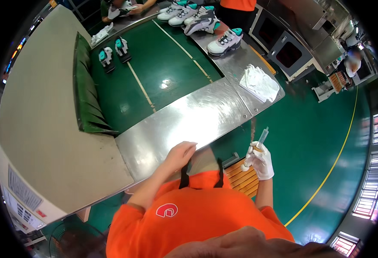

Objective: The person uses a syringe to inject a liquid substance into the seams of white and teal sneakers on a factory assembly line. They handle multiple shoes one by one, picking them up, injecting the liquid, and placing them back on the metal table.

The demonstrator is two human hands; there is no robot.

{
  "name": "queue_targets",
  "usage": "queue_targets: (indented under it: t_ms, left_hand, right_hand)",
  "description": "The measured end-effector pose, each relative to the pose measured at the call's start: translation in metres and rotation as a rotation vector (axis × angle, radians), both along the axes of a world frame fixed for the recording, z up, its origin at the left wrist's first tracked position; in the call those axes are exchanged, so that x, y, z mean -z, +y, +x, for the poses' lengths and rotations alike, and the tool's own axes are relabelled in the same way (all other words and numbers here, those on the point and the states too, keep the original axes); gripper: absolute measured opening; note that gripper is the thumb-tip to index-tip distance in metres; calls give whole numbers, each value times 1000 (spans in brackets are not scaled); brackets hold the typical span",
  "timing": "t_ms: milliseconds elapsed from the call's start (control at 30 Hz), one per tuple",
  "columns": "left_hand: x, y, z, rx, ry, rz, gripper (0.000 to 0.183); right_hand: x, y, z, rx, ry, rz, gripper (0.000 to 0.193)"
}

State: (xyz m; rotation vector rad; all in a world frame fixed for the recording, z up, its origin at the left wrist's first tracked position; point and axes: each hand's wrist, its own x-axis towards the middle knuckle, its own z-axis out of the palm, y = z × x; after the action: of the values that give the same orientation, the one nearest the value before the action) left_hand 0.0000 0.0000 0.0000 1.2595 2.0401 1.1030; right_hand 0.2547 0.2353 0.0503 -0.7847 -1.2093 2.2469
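My left hand [181, 155], bare, rests by the near edge of the metal table [184, 116]. Its fingers reach out to the right, slightly bent, and hold nothing. Out to the right of the table, my right hand [262, 162] wears a white glove and is closed round a syringe [263, 136]. The clear barrel points up and away from me, with something brown near the fingers. A round white end shows below the hand; the middle of the syringe is hidden by the fingers. On the table's right corner lies a crumpled white cloth [260, 84].
Several white-and-grey shoes [225, 42] with teal linings stand along the back right. Two more pieces of footwear [106, 59] are on the green belt [163, 77], beside a beige machine housing [47, 112]. A gloved co-worker [113, 13] handles a shoe. A slatted wooden stool [242, 180] stands below.
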Motion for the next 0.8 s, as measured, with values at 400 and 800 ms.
queue_targets:
  t_ms: [400, 800]
  left_hand:
    - [24, 271, -56, -48, 790, -89, 36]
    - [26, 274, -20, -101, 854, -231, 37]
  right_hand:
    - [-26, 257, -135, -270, -579, 218, 18]
    - [-3, 324, -181, -432, -537, 286, 15]
